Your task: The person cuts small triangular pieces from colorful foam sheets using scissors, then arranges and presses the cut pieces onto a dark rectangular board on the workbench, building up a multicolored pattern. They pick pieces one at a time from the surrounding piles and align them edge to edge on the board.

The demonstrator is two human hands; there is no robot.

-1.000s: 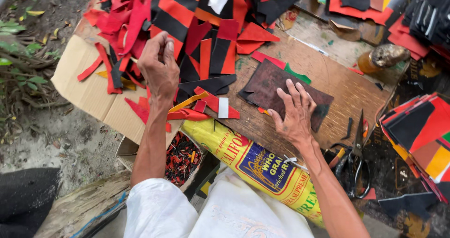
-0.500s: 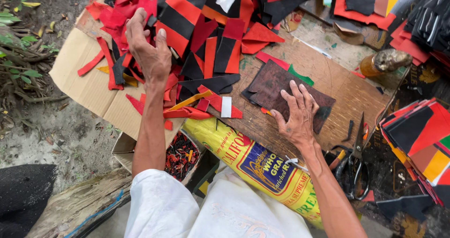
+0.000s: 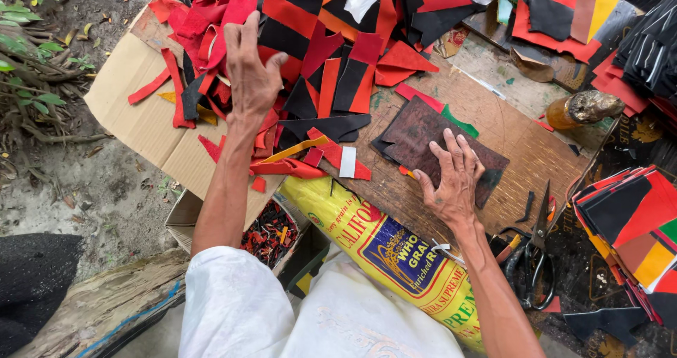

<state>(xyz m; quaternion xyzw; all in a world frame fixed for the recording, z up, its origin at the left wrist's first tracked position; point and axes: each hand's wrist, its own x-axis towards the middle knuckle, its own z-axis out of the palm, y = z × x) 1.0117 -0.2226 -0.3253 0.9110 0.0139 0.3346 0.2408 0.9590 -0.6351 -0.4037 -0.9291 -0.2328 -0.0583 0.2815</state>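
Note:
My left hand (image 3: 252, 76) reaches into a heap of red and black leather scraps (image 3: 310, 62) on the left of the wooden board (image 3: 508, 132), fingers curled down among the pieces; whether it grips one is hidden. My right hand (image 3: 451, 181) lies flat, fingers spread, on a dark brown leather piece (image 3: 416, 129) in the middle of the board. A yellow printed sack (image 3: 384, 249) lies across my lap below the board's near edge.
Black scissors (image 3: 532, 259) lie right of my right hand. A brown bottle (image 3: 582, 109) lies at the board's right end. Stacked coloured leather pieces (image 3: 635, 224) sit far right. A cardboard sheet (image 3: 141, 125) and a box of scraps (image 3: 271, 234) are at left.
My left hand has moved away from me, from the near edge of the scrap heap up into its far left part. My right hand has stayed pressed on the brown piece.

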